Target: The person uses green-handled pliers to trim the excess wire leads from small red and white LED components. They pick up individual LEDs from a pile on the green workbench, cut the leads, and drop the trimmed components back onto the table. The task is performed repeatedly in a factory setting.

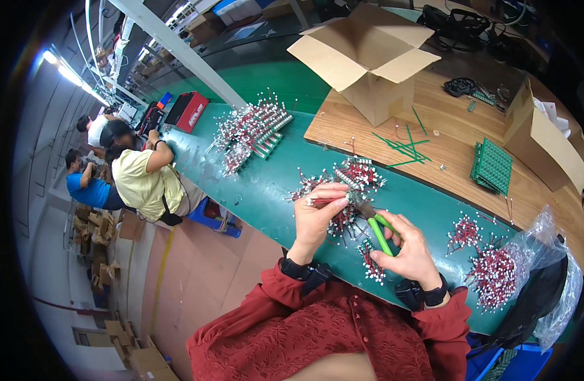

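My right hand [407, 249] is wrapped round green-handled cutting pliers [378, 232], whose metal jaws point up and left toward my left hand [318, 214]. That hand is closed in a pinch on red wires [318, 201] with small white ends; the jaws meet the work at its fingertips, and exactly what they bite on is too small to tell. Behind and under my hands lies a heap of red-wired pieces [360, 173] with white connectors. Close to my right thumb, a small green circuit board strip [367, 249] with red wires lies on the green tabletop [273, 213].
Wired green boards [254, 130] are stacked farther left, near a red box [186, 112]. Rightward lie wire bundles [493, 277] by a clear plastic bag [541, 244]. An open carton [378, 89], thin green strips [403, 147] and green panels [492, 166] rest on a wooden board. Co-workers [146, 181] sit at left.
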Available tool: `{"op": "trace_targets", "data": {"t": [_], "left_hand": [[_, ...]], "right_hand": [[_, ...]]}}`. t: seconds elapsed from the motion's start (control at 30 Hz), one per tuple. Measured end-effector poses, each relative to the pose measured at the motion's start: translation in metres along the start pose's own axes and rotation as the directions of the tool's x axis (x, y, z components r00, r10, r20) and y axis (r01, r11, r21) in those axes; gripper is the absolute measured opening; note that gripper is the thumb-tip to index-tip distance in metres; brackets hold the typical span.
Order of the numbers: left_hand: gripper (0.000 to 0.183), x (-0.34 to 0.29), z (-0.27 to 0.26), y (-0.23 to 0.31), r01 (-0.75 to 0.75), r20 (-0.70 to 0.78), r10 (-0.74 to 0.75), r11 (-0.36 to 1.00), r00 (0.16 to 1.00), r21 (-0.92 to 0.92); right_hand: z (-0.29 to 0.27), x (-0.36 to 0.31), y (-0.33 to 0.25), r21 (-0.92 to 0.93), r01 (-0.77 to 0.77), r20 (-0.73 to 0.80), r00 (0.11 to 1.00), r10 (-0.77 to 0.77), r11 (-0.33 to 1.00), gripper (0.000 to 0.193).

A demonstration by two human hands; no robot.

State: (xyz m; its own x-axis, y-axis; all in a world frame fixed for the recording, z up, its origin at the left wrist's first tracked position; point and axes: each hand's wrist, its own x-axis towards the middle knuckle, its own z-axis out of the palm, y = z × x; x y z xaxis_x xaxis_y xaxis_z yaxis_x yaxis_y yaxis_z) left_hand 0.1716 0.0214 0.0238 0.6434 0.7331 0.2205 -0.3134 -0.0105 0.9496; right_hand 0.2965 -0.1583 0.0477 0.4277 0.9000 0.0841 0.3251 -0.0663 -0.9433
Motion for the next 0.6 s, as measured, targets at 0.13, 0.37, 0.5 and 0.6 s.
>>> {"op": "trace_targets", "data": {"t": [0.13,0.37,0.5,0.6], "left_hand": [[0.016,0.001,0.003,0.001,-0.056,0.016,0.055,0.995,0.998,0.085],[0.016,-0.001,-0.002,0.007,-0.136,0.050,0.129,0.977,0.990,0.167],[0.016,0.002,-0.002,0.008,-0.131,0.050,0.124,0.974,0.991,0.186],[0.017,0.003,-0.001,0.009,-0.146,0.061,0.136,0.969,0.989,0.199]], "right_hand": [[0.005,-0.001,0.008,0.040,0.003,0.017,1.000,-0.004,0.999,0.067],[0.009,-0.001,0.013,0.020,0.026,-0.014,1.000,-0.026,0.999,0.065],[0.008,-0.001,0.015,0.143,0.012,0.008,1.000,-0.013,0.990,0.065],[0.009,-0.001,0.014,0.222,0.005,0.001,1.000,-0.005,0.975,0.064]]}}
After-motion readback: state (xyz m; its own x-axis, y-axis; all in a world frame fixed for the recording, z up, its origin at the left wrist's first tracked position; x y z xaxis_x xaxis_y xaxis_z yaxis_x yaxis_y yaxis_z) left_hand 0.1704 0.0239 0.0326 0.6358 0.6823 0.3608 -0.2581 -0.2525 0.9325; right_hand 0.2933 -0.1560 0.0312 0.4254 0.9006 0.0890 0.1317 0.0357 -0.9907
